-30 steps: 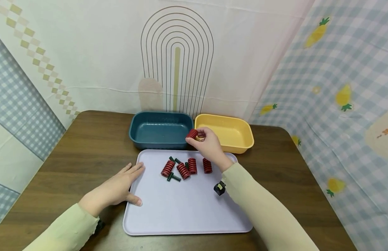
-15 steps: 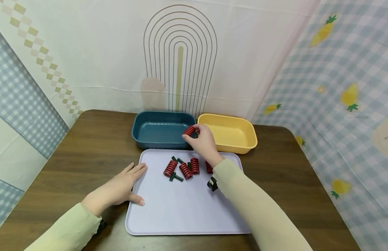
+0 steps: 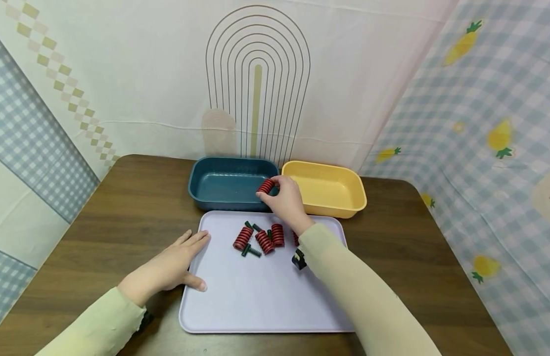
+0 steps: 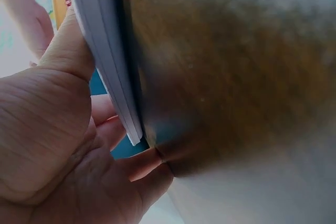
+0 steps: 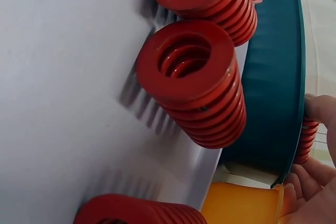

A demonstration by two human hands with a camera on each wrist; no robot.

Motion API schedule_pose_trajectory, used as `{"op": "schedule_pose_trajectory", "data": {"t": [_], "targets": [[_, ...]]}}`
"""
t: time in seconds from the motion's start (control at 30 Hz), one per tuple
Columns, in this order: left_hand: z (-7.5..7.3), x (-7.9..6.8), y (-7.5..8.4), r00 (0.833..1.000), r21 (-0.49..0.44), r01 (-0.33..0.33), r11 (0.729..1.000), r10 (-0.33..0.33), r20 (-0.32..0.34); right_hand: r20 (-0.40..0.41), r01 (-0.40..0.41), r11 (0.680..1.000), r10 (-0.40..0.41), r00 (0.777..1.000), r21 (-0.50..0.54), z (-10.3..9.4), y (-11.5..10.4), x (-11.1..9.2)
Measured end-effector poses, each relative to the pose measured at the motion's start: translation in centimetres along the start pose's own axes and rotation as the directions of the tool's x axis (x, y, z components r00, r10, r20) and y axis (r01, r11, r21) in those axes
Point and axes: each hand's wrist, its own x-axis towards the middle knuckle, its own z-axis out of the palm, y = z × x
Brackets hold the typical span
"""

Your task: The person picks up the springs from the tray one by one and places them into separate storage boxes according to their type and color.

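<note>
My right hand pinches a red coil spring between thumb and fingers, over the right end of the dark blue bin. In the right wrist view that held spring shows beyond the bin's rim, partly covered by the fingers. My left hand rests at the left edge of the lilac tray, fingers spread and holding nothing. On the tray lie several thick red springs and several small dark green springs. One red spring is mostly hidden behind the right wrist.
To the right of the blue bin, almost touching it, stands a yellow bin. Both bins sit behind the tray on a brown wooden table. Printed cloth hangs behind and along the sides.
The right hand has moved slightly left with the red spring, farther over the blue bin. The spring has tilted a little. The left hand keeps its place on the tray edge.
</note>
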Motion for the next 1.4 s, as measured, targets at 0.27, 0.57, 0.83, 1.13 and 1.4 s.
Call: {"op": "schedule_pose_trajectory", "data": {"t": [0.27,0.57,0.83,1.13,1.4], "targets": [[0.1,-0.4,0.1,0.997,0.065,0.048,0.997,-0.052,0.061,0.031,0.000,0.999,0.001,1.000,-0.035,0.2,-0.3,0.1],[0.2,-0.2,0.4,0.996,0.083,0.054,0.995,-0.060,0.073,0.047,-0.004,0.997,0.008,0.999,-0.080,0.2,-0.2,0.3],[0.1,-0.3,0.6,0.996,0.069,0.054,0.996,-0.058,0.062,0.074,0.011,0.999,-0.008,0.997,-0.046,-0.2,-0.3,-0.1],[0.6,0.1,0.3,0.994,0.079,0.077,0.994,-0.083,0.074,0.156,0.050,0.985,-0.076,0.985,0.162,-3.6,0.5,-2.3],[0.7,0.1,0.2,0.996,0.071,0.070,0.995,-0.074,0.057,0.232,0.041,0.983,-0.082,0.969,0.176,-7.9,4.4,-4.8]]}}
